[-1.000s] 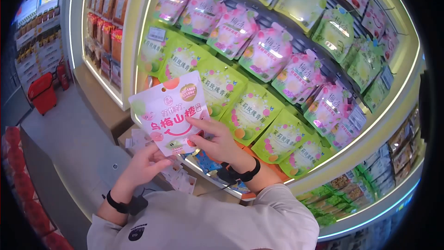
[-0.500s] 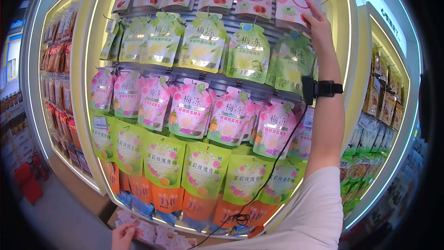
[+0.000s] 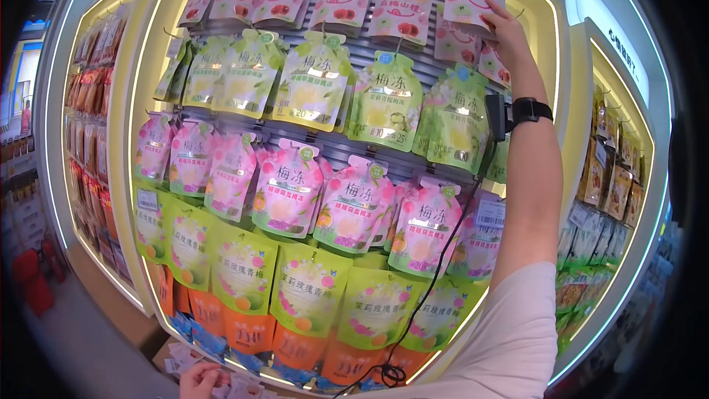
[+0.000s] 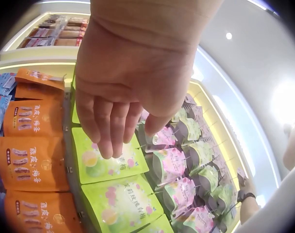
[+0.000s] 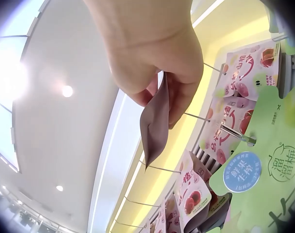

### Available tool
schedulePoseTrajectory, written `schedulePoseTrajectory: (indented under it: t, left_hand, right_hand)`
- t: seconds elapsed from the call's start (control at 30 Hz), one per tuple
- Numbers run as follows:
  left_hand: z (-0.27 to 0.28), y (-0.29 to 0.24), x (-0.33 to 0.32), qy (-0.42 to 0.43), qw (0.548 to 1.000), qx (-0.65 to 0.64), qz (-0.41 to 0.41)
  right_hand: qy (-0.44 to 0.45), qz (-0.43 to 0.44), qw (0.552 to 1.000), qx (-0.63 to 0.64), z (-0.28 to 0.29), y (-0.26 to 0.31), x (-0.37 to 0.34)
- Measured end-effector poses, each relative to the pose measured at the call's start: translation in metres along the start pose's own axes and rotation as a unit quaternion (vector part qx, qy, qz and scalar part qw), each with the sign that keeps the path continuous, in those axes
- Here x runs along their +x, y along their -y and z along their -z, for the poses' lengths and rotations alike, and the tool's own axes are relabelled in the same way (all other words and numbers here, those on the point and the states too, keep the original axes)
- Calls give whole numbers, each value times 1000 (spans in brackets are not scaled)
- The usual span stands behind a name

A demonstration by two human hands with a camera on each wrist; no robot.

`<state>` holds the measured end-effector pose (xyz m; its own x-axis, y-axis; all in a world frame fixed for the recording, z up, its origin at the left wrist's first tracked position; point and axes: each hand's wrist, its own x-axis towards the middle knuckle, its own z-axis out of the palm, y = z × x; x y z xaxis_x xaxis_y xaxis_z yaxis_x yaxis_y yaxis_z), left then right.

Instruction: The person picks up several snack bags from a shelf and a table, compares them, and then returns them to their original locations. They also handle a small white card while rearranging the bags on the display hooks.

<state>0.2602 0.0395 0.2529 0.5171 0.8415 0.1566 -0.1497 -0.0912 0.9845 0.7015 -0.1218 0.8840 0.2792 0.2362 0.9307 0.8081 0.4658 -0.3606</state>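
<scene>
At the top right of the display my right hand (image 3: 508,33) is raised, thumb and fingers pinching the lower edge of a pink snack pouch (image 3: 471,1). From the right wrist view, the pouch (image 5: 155,121) is seen edge-on between thumb and fingers. Similar pink pouches (image 5: 230,124) hang on hooks just beside and below it. Low at the left, my left hand (image 3: 199,380) holds nothing. The left wrist view shows this hand (image 4: 133,82) with relaxed, slightly bent fingers, in front of green pouches (image 4: 111,155).
Metal hooks (image 5: 238,134) stick out from the rack around the raised hand. Rows of green jelly pouches (image 3: 384,100) and pink jelly pouches (image 3: 288,188) hang lower, above orange bags (image 3: 251,331). A black cable (image 3: 425,295) trails from my right wrist.
A second ago both hands held the pouch before my body. The left hand let go and dropped low; the right carried the pouch up to the top row, where pouches behind it now show.
</scene>
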Motion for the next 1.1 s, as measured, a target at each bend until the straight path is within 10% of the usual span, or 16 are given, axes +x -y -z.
schedulePoseTrajectory:
  t: [0.53,0.83,1.03,1.1]
  left_hand:
    - [-11,-2,3,-10,1000,-15,22]
    - [-14,10,10,-2,1000,-1,23]
    - [-17,12,14,27,999,-10,27]
    - [-16,16,16,35,999,-8,32]
  right_hand:
    - [23,-111,991,-63,12,-43,21]
    - [83,-164,889,-418,10,-20,5]
    - [179,61,835,-516,56,-57,41]
    - [198,147,749,-615,54,-59,38]
